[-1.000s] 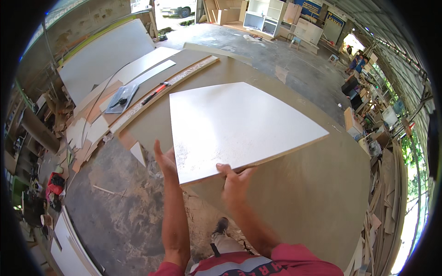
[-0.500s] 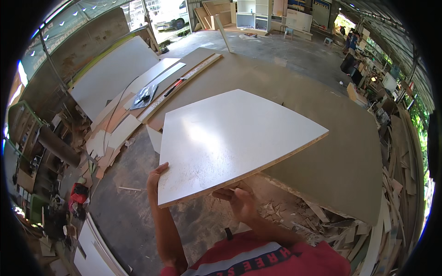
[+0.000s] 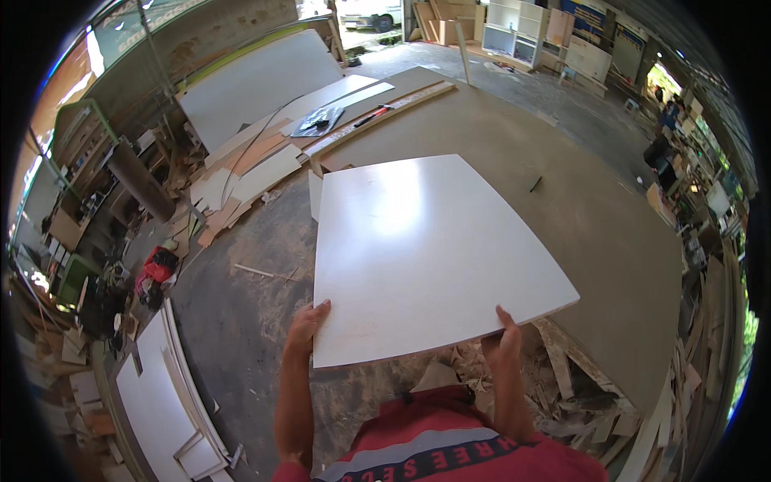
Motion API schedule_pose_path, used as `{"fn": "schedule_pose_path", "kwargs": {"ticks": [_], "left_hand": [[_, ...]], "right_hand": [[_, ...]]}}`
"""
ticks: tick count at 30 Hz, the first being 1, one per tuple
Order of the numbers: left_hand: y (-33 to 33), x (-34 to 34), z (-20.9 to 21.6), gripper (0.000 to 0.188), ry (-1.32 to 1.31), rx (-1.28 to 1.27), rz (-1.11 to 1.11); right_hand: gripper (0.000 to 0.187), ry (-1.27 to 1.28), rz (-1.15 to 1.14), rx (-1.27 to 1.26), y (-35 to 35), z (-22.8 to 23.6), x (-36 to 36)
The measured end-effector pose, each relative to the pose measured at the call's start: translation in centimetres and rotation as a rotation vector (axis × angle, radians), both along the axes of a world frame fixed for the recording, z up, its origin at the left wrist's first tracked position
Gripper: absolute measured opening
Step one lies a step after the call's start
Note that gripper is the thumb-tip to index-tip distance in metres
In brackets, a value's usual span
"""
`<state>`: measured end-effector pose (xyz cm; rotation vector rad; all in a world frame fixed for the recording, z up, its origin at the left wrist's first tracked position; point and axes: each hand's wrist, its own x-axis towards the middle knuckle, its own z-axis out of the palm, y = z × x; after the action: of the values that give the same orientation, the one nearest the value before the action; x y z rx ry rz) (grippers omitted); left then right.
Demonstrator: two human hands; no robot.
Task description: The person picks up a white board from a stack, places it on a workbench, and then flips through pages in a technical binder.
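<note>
A white laminated board (image 3: 426, 257) is held up in front of me, its far part over the large brown work surface (image 3: 594, 217). My left hand (image 3: 307, 325) grips its left edge near the close corner, thumb on top and fingers hidden beneath. On the near edge, toward the right, my right hand (image 3: 503, 341) clamps the board with the thumb over the top face. Beyond the board a small dark stick-like thing (image 3: 536, 184) lies on the brown surface.
A long wooden strip (image 3: 385, 119), a red-handled tool (image 3: 371, 117) and a plastic bag (image 3: 317, 121) lie at the far left. Scrap boards (image 3: 265, 173) spread left of them. Offcuts (image 3: 562, 410) pile at lower right. A white panel (image 3: 165, 394) stands at lower left.
My right hand has shifted from under the board to its near edge, thumb now on top. The board has turned and its right corner has come down nearer me. The view has swung left.
</note>
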<state>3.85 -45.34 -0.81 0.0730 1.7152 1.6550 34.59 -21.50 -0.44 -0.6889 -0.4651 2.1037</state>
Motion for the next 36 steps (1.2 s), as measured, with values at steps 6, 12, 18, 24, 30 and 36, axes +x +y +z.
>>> {"fn": "schedule_pose_path", "kwargs": {"ticks": [6,12,18,24,30,36], "left_hand": [[-3.0,3.6,1.7,0.058,0.257,-0.310,-0.012],[-5.3,13.4,0.5,0.069,0.243,-0.490,0.038],[-10.8,23.2,-2.3,0.068,0.124,-0.420,0.287],[-20.1,24.9,-3.4,0.064,0.033,-0.365,0.497],[-31.4,24.7,-4.2,0.069,0.033,-0.521,0.609],[-43.7,26.7,-9.6,0.075,-0.177,-0.612,0.754]], "right_hand": [[0.041,0.093,0.115,0.024,-1.0,-3.7,2.0],[0.041,-0.067,0.114,0.209,-0.6,0.6,6.7],[0.051,-0.182,0.227,0.412,-5.3,6.3,9.8],[0.063,-0.154,0.463,0.445,-12.4,9.1,4.6],[0.009,-0.160,0.752,0.336,-21.1,6.0,-5.7],[0.031,-0.352,1.025,0.330,-34.9,2.5,-15.8]]}}
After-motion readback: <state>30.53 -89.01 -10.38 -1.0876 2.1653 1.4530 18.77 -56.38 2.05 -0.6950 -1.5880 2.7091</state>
